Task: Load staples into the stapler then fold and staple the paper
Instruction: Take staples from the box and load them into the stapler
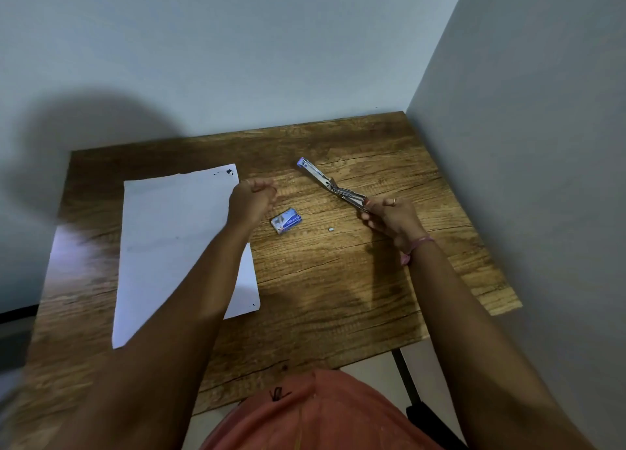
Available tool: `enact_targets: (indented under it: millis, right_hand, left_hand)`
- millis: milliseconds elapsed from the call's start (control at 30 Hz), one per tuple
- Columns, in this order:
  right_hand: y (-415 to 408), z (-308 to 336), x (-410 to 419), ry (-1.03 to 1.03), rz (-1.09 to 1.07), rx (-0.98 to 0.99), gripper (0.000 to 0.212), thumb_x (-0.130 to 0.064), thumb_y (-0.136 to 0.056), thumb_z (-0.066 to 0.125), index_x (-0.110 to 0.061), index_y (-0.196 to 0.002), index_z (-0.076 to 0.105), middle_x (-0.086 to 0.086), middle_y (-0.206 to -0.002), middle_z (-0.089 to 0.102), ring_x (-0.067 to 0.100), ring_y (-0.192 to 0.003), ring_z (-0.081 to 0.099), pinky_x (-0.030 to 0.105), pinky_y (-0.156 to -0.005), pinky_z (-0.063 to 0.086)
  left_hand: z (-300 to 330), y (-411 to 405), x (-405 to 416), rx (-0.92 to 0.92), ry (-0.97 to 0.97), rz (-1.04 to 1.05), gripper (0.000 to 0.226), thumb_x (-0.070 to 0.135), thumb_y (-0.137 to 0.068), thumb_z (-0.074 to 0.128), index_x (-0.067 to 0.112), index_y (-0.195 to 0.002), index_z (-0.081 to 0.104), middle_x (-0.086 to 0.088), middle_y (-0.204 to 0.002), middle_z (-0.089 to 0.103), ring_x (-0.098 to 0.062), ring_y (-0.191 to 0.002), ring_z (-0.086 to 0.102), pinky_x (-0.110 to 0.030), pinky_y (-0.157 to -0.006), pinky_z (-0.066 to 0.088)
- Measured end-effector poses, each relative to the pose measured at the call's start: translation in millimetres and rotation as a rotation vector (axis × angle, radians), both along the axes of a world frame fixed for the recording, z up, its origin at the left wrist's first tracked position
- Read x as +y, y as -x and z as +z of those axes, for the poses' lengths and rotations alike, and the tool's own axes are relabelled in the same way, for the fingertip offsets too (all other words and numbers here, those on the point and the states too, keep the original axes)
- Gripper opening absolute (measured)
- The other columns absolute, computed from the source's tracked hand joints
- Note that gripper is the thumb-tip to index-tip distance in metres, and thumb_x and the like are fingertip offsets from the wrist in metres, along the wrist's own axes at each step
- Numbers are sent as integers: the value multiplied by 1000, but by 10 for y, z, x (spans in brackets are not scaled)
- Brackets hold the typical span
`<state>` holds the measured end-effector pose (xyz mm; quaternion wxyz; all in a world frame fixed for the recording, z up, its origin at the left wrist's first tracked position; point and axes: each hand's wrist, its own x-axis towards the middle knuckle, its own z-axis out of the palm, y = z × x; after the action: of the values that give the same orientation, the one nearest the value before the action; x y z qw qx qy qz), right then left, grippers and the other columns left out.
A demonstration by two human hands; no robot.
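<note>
Right hand (389, 214): you are gripping one end of the opened-out stapler (330, 186), which is stretching toward 10 o'clock.
Left hand (252, 197): blurred, fingers curling; contents cannot be told.
Staple box (286, 220): lying between your hands on the tabletop (338, 280).
Paper (176, 239): lying flat at 9 o'clock.

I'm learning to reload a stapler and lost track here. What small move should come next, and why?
Probably bring the left hand across to the stapler. The right hand holds it swung open above the table, and the left hand's fingers look pinched, perhaps on staples, though that is too small to confirm.
</note>
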<state>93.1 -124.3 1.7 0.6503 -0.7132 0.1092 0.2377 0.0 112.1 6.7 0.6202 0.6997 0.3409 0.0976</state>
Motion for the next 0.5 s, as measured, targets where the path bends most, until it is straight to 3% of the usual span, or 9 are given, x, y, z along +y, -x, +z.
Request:
enact_targets:
  millis: [133,333,500]
  right_hand:
    - [26,-25,25,-22,-76,-28,21,-4,-86,67,-12,-68,59,4,-69,63,8,-52,64,15,-49,53]
    - [95,-128,75,83,-102,-99,5,-4,-82,70,1,-82,67,7,-73,67,8,-54,67,16,-49,53]
    - [162,-169,85,229,-79,-217,10,-8,-80,72,-13,-71,68,5,-67,69,10,-52,65,20,-49,54]
  left_hand:
    - [-89,72,-71,114,-295,-201,37,14,-86,66,8,-122,59,-8,-120,65,-19,-108,60,-24,-85,44]
    - [-201,160,-133,209,-614,-424,68,29,-76,77,11,-135,48,-13,-138,46,-28,-128,41,-35,-100,38]
    - [-237,209,-207,208,-676,-419,65,29,-80,74,13,-137,46,-14,-139,42,-29,-128,35,-36,-100,38]
